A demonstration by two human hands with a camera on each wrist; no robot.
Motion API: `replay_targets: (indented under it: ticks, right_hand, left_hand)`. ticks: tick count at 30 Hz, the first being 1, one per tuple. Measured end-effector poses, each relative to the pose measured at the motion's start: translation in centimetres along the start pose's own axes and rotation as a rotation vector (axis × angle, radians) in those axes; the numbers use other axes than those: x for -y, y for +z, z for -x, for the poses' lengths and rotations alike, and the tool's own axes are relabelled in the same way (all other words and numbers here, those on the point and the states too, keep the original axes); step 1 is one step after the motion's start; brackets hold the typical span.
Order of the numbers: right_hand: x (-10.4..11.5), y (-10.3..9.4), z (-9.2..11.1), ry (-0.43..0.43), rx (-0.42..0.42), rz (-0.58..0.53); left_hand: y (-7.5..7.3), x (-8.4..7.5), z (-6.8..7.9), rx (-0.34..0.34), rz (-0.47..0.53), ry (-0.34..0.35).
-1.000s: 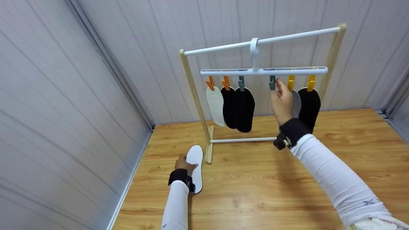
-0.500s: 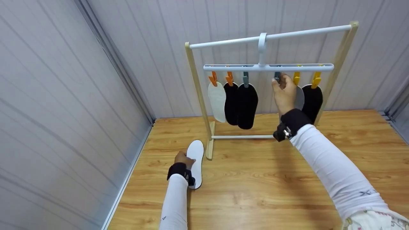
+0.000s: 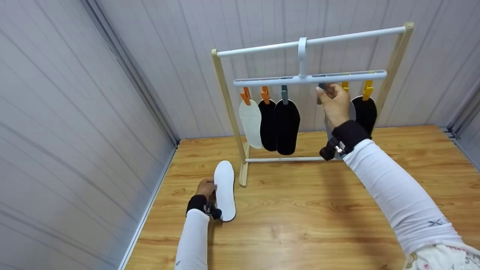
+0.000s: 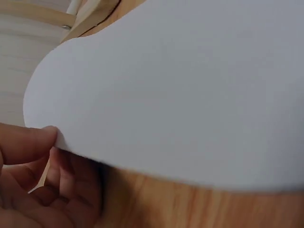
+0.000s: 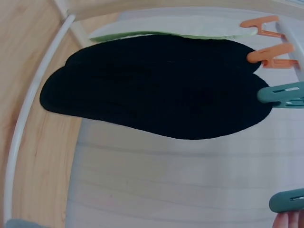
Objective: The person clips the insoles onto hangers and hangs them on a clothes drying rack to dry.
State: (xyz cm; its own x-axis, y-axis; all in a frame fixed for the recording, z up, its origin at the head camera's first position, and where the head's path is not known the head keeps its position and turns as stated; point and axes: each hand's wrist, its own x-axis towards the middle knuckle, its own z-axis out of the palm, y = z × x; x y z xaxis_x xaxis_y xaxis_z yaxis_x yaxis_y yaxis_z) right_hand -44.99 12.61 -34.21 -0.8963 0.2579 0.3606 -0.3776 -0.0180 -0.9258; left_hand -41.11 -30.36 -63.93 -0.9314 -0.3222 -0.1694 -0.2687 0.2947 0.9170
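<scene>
My left hand (image 3: 205,188) pinches one long edge of a white insole (image 3: 225,191) low over the wooden floor, left of the rack. In the left wrist view the thumb lies on the insole's white face, with the other fingers underneath. High on the right, my right hand (image 3: 337,105) holds a grey-green clip (image 5: 287,201) that hangs from the white hanger bar (image 3: 277,81). No insole hangs from this clip. Just behind the hand hangs a grey insole (image 3: 352,112), partly hidden by it.
A white insole (image 3: 250,122) and a black insole (image 3: 267,127) hang from orange clips. Another black insole (image 3: 287,127) hangs from a grey-green clip, and one more from a yellow clip (image 3: 368,92). The rack's wooden foot (image 3: 243,174) stands close to the held insole.
My left hand has shifted from reaching over the insole's face to its left edge. My right hand has moved up from beside the grey-green clip to grip it.
</scene>
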Motion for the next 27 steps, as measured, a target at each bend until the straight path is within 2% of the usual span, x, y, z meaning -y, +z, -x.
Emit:
replay_targets:
  ticks: [1, 3, 5, 7, 9, 11, 14, 17, 22, 27]
  right_hand:
    - [0.1, 0.0, -0.1, 0.009, 0.007, 0.004]
    - [0.3, -0.1, -0.2, 0.018, 0.023, 0.01]
    - [0.3, -0.2, -0.3, 0.01, 0.043, 0.001]
    - [0.3, -0.4, -0.3, 0.001, 0.054, -0.015]
    - [0.4, -0.7, -0.3, 0.005, 0.058, -0.038]
    - [0.4, -0.9, -0.3, 0.013, 0.059, -0.061]
    - [0.6, -1.0, -0.4, 0.029, 0.063, -0.1]
    - [0.8, -1.1, -0.6, 0.047, 0.066, -0.121]
    - [0.8, -1.2, -0.8, 0.107, 0.094, -0.097]
    - [0.8, -1.4, -0.8, 0.141, 0.133, -0.125]
  left_hand:
    - [-0.3, -2.3, 2.6, 0.008, 0.038, -0.021]
    - [-0.7, -5.7, 6.3, 0.025, 0.122, -0.066]
    - [-0.9, -7.4, 8.3, 0.053, 0.254, -0.086]
    - [-1.0, -8.5, 9.5, 0.076, 0.345, -0.115]
    - [-1.1, -9.1, 10.1, 0.095, 0.39, -0.137]
    - [-0.9, -9.4, 10.3, 0.087, 0.367, -0.132]
    - [-0.2, -9.3, 10.2, 0.073, 0.297, -0.083]
    - [0.9, -9.6, 10.3, 0.087, 0.269, -0.021]
    - [3.0, -11.2, 11.4, 0.133, 0.329, 0.028]
    - [5.2, -13.5, 12.6, 0.148, 0.328, 0.112]
